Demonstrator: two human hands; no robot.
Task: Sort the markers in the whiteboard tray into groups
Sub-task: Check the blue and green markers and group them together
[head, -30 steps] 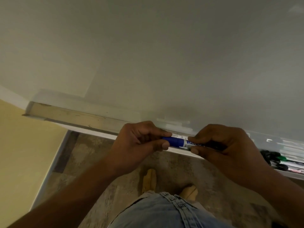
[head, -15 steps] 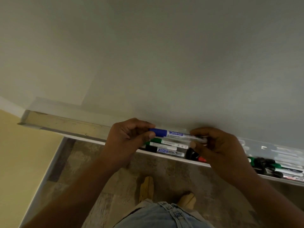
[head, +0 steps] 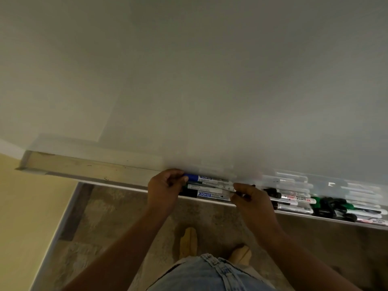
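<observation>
There is one whiteboard (head: 210, 80) and one long tray (head: 84, 166) under it. There are two hands, the left hand (head: 165, 190) and the right hand (head: 252, 200). Between the hands, in the middle of the frame, lie about four markers: one blue marker (head: 192, 177), one black-capped marker (head: 210, 194), and two whose caps are hidden. The pile of markers (head: 315, 202) at the right is too jumbled to count, but it has more than six. At the bottom are two tan shoes (head: 189, 241).

A mottled brown floor (head: 117, 217) meets a pale yellow wall (head: 25, 206) at left along a grey baseboard (head: 60, 227). Two tan shoes (head: 189, 241) stand on it, light blue jeans (head: 210, 276) nearer the camera.
</observation>
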